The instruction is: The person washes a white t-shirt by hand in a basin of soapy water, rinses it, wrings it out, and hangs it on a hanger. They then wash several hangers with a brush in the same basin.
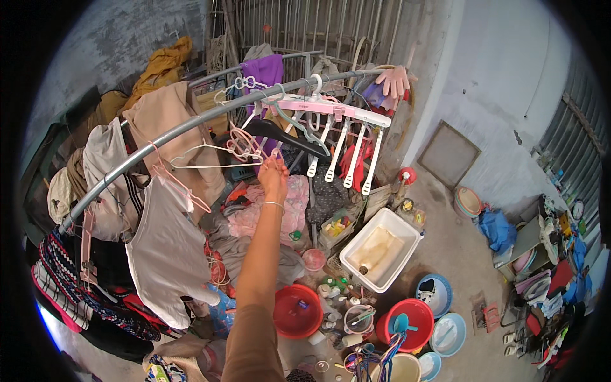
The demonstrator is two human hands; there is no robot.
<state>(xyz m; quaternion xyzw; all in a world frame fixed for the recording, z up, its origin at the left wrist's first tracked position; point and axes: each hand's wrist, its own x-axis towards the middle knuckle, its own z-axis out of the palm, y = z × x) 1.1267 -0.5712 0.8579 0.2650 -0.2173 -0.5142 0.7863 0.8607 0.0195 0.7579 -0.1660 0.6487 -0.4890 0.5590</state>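
Note:
My left hand [273, 174] reaches up below the metal rail [191, 122], a bracelet on its wrist. Its fingers are closed around the lower part of a pink plastic hanger [243, 141]. Just to the left, a cream hanger [215, 164] hangs at a slant. Beside the hand on the right are a black hanger [281, 134] and a pink-and-white folding hanger [334, 109] with white slotted arms. A light grey sleeveless top [164, 253] hangs farther left, next to another pink hanger [179, 184]. My right hand is out of view.
Below stand a white basin [410, 241], a red basin [298, 327], a red bucket [425, 305] and several bottles. Striped cords [394, 348] show at the bottom edge. Clothes [95, 286] crowd the rail's left end. A pale wall [496, 86] rises at the right.

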